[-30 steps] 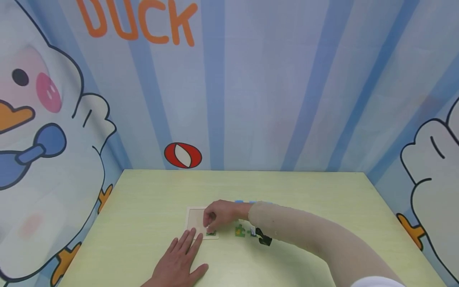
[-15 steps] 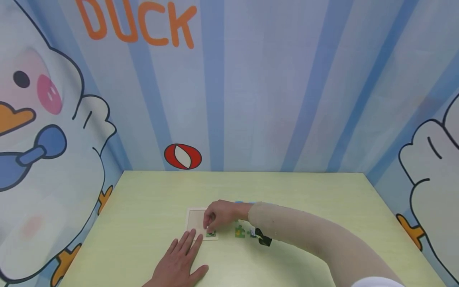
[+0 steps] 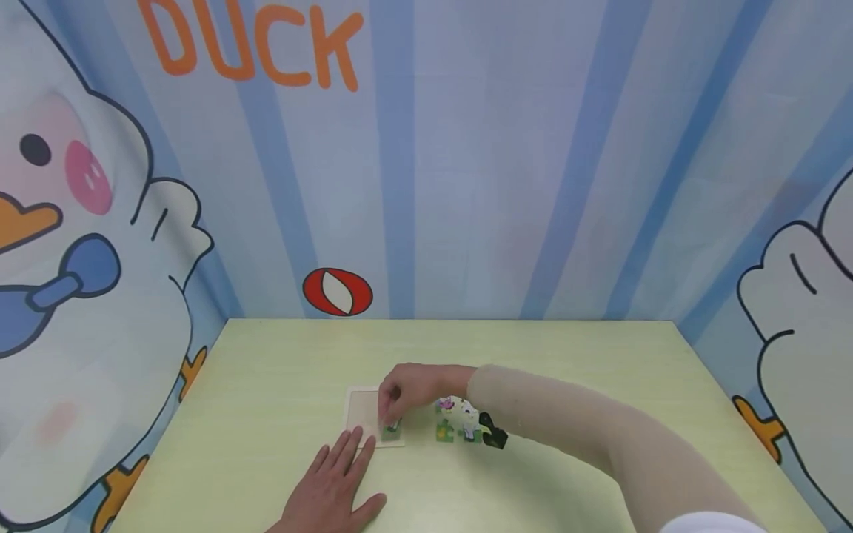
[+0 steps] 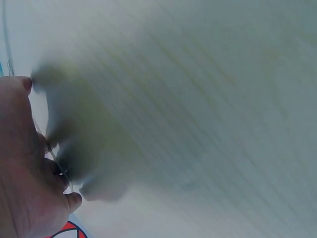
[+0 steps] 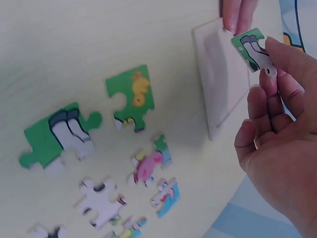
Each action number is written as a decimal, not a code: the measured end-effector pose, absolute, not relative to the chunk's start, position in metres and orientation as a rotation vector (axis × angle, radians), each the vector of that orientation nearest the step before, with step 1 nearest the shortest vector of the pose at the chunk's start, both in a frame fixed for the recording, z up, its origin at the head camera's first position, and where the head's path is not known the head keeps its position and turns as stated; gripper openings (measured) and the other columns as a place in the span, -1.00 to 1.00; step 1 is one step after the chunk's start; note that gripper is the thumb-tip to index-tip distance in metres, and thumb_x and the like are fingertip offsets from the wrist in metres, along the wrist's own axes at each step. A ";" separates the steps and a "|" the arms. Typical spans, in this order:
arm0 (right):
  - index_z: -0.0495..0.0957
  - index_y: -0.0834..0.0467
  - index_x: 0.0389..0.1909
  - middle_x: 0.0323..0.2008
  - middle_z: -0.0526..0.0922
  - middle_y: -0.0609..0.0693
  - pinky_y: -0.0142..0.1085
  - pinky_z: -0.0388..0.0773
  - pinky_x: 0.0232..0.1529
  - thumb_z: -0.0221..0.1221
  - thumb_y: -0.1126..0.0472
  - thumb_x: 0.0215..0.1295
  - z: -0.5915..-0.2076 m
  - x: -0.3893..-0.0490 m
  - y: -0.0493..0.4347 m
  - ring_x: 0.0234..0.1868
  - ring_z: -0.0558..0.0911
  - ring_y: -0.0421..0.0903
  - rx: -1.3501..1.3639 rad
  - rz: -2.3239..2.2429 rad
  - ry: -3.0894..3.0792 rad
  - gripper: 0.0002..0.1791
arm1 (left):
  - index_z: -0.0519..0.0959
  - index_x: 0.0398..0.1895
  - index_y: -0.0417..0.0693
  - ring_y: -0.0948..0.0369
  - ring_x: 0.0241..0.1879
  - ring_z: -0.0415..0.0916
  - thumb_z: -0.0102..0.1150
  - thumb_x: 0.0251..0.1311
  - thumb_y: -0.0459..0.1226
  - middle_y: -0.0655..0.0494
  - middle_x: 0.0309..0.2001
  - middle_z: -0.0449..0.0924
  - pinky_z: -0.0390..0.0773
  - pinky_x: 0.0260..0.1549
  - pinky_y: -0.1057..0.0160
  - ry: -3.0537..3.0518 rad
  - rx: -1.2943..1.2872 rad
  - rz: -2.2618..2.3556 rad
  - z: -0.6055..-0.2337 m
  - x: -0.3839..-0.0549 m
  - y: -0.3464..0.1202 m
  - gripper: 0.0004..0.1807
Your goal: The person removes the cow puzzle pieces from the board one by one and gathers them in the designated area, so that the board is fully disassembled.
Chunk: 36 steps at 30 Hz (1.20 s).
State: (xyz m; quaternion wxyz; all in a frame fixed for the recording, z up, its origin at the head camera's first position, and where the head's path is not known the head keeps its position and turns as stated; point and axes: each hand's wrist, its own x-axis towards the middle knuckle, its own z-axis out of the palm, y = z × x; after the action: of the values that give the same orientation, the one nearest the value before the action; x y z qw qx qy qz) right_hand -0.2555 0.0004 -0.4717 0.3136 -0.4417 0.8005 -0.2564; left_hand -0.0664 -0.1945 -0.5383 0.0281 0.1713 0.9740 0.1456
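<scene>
My right hand (image 3: pixel 412 388) pinches a jigsaw piece (image 5: pixel 253 49) between thumb and fingertips; it shows green ground and white legs with dark hooves. The hand is over the right part of a shallow puzzle tray (image 3: pixel 363 407) with a pale, bare base. My left hand (image 3: pixel 329 480) lies with spread, straight fingers, fingertips on the tray's near edge. In the left wrist view, that left hand (image 4: pixel 29 158) appears at the left side, mostly against the pale table. A green piece with a yellow animal (image 5: pixel 140 90) lies loose beside the tray.
Right of the tray lie several more loose pieces: one green with white legs (image 5: pixel 64 133), a white one (image 5: pixel 100 201), one with a pink shape (image 5: pixel 148 165). A black strap end (image 3: pixel 493 432) hangs below the right sleeve. A printed curtain (image 3: pixel 466 163) stands behind the table.
My right hand has risen slightly from the tray, with wrist and forearm also shifting up in the head view. More loose pieces show under the forearm. The left hand stays in place.
</scene>
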 end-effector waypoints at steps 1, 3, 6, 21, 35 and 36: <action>0.77 -0.03 -0.30 -0.35 0.73 -0.25 -0.44 0.54 -0.22 0.41 0.18 0.44 -0.469 -0.256 0.002 -0.35 0.57 -0.32 -1.166 -0.678 2.101 -0.92 | 0.34 0.62 -0.15 -0.17 0.60 0.20 0.03 0.47 0.33 -0.20 0.62 0.25 0.25 0.48 -0.31 2.996 0.523 0.456 -0.538 -0.067 -0.194 -0.07; 0.76 -0.02 -0.31 -0.36 0.73 -0.24 -0.43 0.53 -0.23 0.41 0.18 0.43 -0.463 -0.257 0.005 -0.35 0.56 -0.31 -1.166 -0.683 2.088 -0.92 | 0.33 0.63 -0.14 -0.17 0.61 0.19 0.02 0.47 0.34 -0.19 0.63 0.24 0.24 0.49 -0.31 2.982 0.510 0.459 -0.536 -0.067 -0.194 -0.06; 0.75 -0.02 -0.32 -0.36 0.74 -0.22 -0.42 0.53 -0.24 0.41 0.19 0.43 -0.455 -0.259 0.010 -0.35 0.56 -0.30 -1.165 -0.687 2.086 -0.91 | 0.32 0.63 -0.14 -0.17 0.61 0.18 0.01 0.47 0.34 -0.20 0.63 0.23 0.23 0.49 -0.31 2.974 0.499 0.460 -0.536 -0.067 -0.194 -0.06; 0.74 -0.01 -0.32 -0.34 0.74 -0.17 -0.37 0.60 -0.18 0.40 0.22 0.43 -0.435 -0.261 0.044 -0.32 0.61 -0.26 -1.119 -0.698 2.123 -0.90 | 0.34 0.62 -0.15 -0.18 0.61 0.17 0.05 0.46 0.32 -0.20 0.63 0.24 0.22 0.49 -0.30 2.959 0.479 0.461 -0.535 -0.067 -0.192 -0.07; 0.74 0.00 -0.29 -0.33 0.73 -0.17 -0.34 0.57 -0.18 0.40 0.24 0.43 -0.429 -0.262 0.081 -0.32 0.59 -0.21 -1.032 -0.705 2.166 -0.92 | 0.35 0.62 -0.13 -0.15 0.61 0.19 0.06 0.44 0.33 -0.16 0.62 0.26 0.24 0.50 -0.26 2.972 0.459 0.389 -0.540 -0.069 -0.191 -0.06; 0.74 0.00 -0.29 -0.33 0.73 -0.17 -0.33 0.58 -0.17 0.40 0.24 0.43 -0.429 -0.262 0.084 -0.32 0.59 -0.22 -1.028 -0.706 2.168 -0.92 | 0.35 0.62 -0.13 -0.15 0.61 0.19 0.06 0.44 0.34 -0.16 0.62 0.25 0.24 0.50 -0.26 2.971 0.456 0.389 -0.540 -0.069 -0.191 -0.06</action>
State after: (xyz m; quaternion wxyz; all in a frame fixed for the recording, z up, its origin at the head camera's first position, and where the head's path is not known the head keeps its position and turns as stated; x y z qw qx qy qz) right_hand -0.2625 0.0841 -0.4295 0.3148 -0.3901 0.8228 -0.2678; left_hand -0.0692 -0.1905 -0.5396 0.0551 0.1502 0.9788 0.1281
